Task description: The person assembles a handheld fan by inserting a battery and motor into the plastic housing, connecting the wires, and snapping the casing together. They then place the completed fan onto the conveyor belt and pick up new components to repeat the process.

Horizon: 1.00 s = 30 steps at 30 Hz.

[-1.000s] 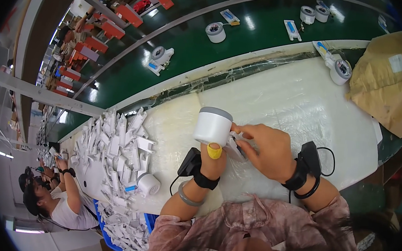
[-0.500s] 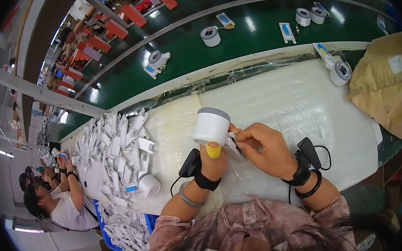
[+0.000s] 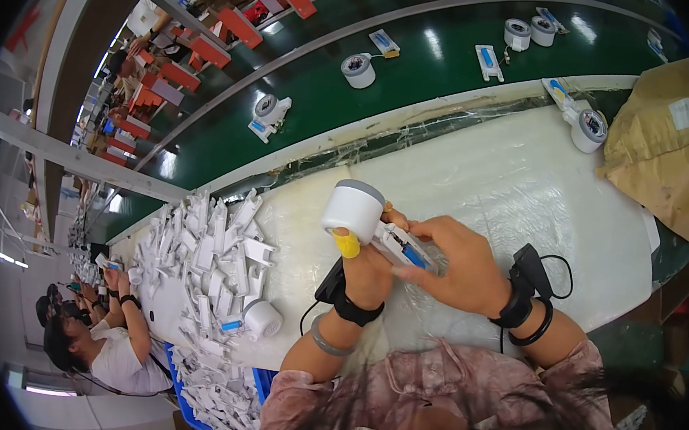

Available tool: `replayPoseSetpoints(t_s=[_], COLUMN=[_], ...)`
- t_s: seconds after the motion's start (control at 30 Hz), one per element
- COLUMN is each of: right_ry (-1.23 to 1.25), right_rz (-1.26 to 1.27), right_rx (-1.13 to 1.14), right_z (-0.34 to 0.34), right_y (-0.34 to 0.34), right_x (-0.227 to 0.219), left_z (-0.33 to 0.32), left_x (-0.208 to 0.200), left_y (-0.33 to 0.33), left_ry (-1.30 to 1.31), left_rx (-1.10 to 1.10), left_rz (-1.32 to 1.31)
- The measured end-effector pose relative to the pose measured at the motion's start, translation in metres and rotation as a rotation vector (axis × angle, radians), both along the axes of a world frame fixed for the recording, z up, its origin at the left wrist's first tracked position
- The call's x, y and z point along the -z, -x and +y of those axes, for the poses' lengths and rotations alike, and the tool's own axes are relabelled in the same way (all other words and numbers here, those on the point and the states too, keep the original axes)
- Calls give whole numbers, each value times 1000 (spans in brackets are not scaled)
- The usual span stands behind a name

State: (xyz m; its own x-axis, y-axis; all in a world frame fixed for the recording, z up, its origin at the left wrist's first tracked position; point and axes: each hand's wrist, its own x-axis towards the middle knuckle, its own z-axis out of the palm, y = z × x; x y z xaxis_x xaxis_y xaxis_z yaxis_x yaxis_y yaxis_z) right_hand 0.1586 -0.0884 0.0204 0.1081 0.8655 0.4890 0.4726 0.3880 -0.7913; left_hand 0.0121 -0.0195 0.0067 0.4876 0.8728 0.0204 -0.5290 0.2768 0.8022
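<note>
My left hand [image 3: 367, 276], with a yellow cover on its thumb, grips a white round housing [image 3: 349, 214] with a grey rim, tilted above the table. Beside that housing is a white plastic holder [image 3: 389, 240] with a blue battery [image 3: 414, 256] in it. My right hand [image 3: 471, 267] is closed around the holder's right end, fingers on the far edge and thumb on the near one. Some left fingertips show behind the holder; whether a wire joins the two parts is hidden.
White plastic parts [image 3: 214, 257] lie heaped at left, beside another round housing [image 3: 262, 318]. Below is a blue bin [image 3: 176, 380] of similar parts. Several assemblies sit on the green conveyor [image 3: 314, 89]. Brown paper [image 3: 653, 152] lies at far right. A co-worker [image 3: 115, 351] sits at left.
My right hand has gone from a fingertip pinch at the holder to a wider grip on its end. The holder has turned, showing the blue battery. The round housing has shifted slightly left and tilted.
</note>
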Motion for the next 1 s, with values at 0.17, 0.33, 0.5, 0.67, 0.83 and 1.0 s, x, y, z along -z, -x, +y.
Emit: replayPoseSetpoints(t_s=[0.17, 0.33, 0.5, 0.67, 0.83, 1.0], right_ry=[216, 177, 168, 160, 102, 187], right_rz=[-175, -236, -198, -36, 49, -2], right_rx=[-2, -11, -14, -52, -37, -82], right_z=[-10, -10, -8, -4, -8, -12], right_y=[14, 13, 8, -6, 0, -2], right_x=[8, 11, 2, 4, -9, -11], left_z=[-2, -4, -9, -2, 9, 8], left_x=[-3, -1, -6, -14, -10, -12], left_y=[-5, -10, -10, -2, 10, 11], left_ry=[-28, -9, -39, -121, -156, -123], left_rx=[23, -43, -37, 145, 273, 281], left_rz=[7, -31, -17, 110, 127, 82])
